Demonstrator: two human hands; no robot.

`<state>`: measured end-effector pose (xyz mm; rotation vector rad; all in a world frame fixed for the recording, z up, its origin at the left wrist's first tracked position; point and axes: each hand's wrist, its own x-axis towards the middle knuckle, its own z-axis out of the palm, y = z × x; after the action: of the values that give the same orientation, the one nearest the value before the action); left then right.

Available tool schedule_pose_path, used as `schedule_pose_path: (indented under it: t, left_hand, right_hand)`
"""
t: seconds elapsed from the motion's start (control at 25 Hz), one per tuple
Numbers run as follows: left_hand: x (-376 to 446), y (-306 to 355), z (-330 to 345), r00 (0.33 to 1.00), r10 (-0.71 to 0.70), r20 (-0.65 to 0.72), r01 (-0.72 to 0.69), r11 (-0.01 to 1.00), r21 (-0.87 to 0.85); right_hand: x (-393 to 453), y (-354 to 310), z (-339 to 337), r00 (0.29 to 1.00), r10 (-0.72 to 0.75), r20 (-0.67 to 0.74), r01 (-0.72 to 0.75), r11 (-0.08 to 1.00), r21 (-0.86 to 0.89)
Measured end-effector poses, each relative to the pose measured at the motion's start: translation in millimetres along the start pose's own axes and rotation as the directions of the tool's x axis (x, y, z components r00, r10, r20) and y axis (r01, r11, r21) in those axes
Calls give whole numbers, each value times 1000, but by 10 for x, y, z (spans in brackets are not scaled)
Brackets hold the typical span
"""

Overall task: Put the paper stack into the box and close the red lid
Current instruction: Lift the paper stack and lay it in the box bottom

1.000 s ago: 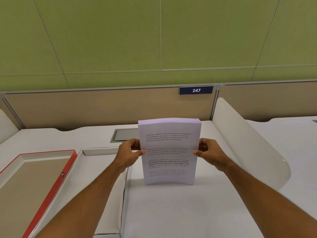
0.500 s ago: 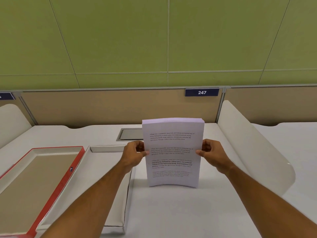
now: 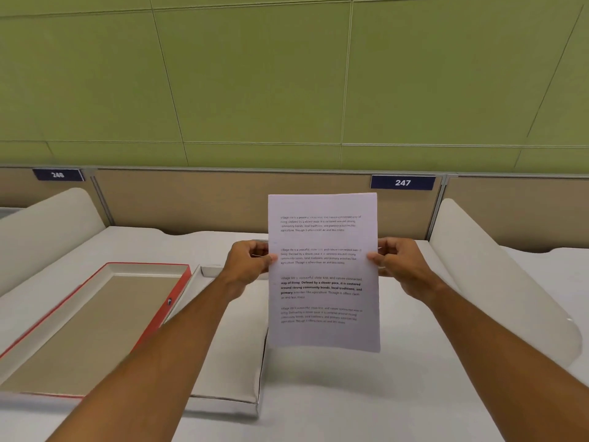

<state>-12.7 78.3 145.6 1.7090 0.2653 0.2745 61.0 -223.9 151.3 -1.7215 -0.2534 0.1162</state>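
Head view: the left hand (image 3: 251, 266) and right hand (image 3: 398, 266) each pinch a side edge of the paper stack (image 3: 323, 272), holding it upright above the white desk (image 3: 350, 393); the open box (image 3: 229, 346) lies left of it, the red lid (image 3: 172, 301) beside the box, inside up

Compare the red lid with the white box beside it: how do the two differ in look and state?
The red lid has red outer walls and a tan inner floor; the white box is white inside and out. The lid lies fully in view; the box is partly hidden by the left arm. The lid lies to the left, the box nearer the paper stack. Both are shallow, open-side up, empty, and lie side by side on the desk.
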Motion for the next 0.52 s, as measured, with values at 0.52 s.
schedule_pose_path:
  t: [0.52]
  left_hand:
    - [383, -446, -1522, 957, -285, -47, 286, 958, 9]
  right_hand:
    - [316, 32, 1791, 966, 256, -31, -257, 965, -47]
